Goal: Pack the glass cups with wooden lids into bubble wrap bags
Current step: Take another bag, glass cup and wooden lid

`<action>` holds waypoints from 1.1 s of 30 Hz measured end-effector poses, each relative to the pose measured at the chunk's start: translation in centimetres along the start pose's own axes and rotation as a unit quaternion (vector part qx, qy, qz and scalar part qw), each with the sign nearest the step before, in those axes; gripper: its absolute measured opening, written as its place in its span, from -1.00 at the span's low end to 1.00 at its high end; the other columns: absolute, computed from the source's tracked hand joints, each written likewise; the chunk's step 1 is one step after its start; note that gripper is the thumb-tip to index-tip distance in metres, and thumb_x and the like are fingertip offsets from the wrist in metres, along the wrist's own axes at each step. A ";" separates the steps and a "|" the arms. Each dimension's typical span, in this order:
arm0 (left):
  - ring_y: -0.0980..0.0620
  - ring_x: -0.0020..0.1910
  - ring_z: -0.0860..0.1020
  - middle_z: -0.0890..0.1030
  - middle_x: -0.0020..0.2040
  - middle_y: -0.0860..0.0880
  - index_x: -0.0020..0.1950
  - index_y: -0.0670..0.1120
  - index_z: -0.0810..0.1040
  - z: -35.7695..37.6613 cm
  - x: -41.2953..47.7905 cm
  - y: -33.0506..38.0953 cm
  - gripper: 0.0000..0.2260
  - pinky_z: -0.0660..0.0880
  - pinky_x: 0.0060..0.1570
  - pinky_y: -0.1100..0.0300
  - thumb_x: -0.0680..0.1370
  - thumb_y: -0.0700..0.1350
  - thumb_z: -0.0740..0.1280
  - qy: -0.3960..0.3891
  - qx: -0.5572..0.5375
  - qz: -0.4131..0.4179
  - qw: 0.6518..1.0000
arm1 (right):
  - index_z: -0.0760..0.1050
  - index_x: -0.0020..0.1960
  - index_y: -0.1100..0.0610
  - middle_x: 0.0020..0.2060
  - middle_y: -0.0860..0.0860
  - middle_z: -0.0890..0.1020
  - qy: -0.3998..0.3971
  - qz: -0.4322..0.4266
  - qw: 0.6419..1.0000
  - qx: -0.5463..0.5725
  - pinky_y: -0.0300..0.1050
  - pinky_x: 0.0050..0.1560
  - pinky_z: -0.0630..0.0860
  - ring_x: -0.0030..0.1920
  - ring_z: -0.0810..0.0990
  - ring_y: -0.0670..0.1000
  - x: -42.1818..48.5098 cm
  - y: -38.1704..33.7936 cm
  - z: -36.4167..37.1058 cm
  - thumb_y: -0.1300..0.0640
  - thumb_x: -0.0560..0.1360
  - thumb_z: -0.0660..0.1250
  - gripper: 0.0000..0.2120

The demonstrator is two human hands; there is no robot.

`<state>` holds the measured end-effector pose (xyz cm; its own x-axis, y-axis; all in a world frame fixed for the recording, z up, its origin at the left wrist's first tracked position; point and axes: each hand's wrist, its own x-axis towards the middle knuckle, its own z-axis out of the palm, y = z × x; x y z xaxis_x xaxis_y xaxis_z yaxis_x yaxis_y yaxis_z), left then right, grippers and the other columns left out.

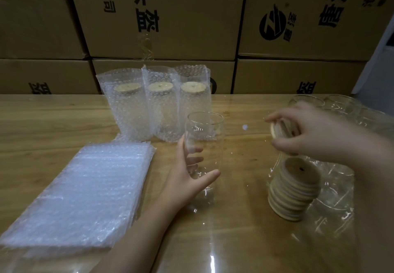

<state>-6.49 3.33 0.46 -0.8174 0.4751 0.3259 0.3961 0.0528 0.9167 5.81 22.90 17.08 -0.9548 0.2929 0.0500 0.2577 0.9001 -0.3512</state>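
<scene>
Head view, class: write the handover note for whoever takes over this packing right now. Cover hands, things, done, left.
Left hand: grips the open glass cup, held upright.
Right hand: fingers pinch a wooden lid above the lid stack.
Done: three bagged cups, lids on, stand at the back.
Left: lid this cup and bag it from the flat bag pile; bare cups wait far right.
</scene>
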 end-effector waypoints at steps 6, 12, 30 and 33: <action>0.16 0.35 0.39 0.38 0.32 0.19 0.47 0.36 -0.15 0.1 0.4 -0.8 0.06 0.43 0.31 0.11 0.21 0.34 0.50 -0.030 0.003 -0.014 0.999 | 0.43 0.13 -0.29 0.16 -0.19 0.42 0.141 -0.194 0.923 0.300 -0.13 0.09 0.57 0.15 0.48 -0.20 2.5 -3.8 3.0 -0.13 0.34 0.37 -0.63; 0.13 0.33 0.41 0.40 0.26 0.27 0.44 0.33 0.03 0.2 0.7 -1.5 -0.02 0.44 0.31 -0.01 0.17 0.36 0.52 -0.018 -0.006 -0.025 1.000 | 0.46 0.18 -0.08 0.09 -0.13 0.53 0.209 -0.194 0.788 0.546 -0.20 0.03 0.56 0.11 0.56 -0.14 5.8 -6.4 8.6 0.13 0.47 0.42 -0.67; 0.04 0.28 0.49 0.45 0.27 0.10 0.33 0.36 0.13 0.3 0.8 -1.9 -0.10 0.49 0.23 -0.10 0.14 0.32 0.56 0.014 -0.010 -0.032 0.999 | 0.48 -0.01 0.04 0.17 0.07 0.50 0.192 -0.209 0.745 0.603 -0.25 0.16 0.42 0.20 0.51 -0.12 6.5 -5.9 14.1 -0.01 0.36 0.35 -0.76; 0.01 0.28 0.49 0.45 0.28 0.05 0.37 0.28 0.12 0.3 0.8 -1.5 -0.08 0.49 0.22 -0.14 0.16 0.25 0.58 0.013 -0.004 -0.036 0.999 | 0.46 0.01 0.06 0.20 0.08 0.48 0.198 -0.217 0.746 0.597 -0.24 0.20 0.40 0.22 0.48 -0.13 6.5 -5.9 14.4 0.00 0.36 0.34 -0.74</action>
<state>-7.56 3.92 -0.75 -0.8543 0.4470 0.2654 0.3333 0.0791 0.9395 -4.08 14.84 6.04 -0.7310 0.3423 0.5903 -0.6041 0.0775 -0.7931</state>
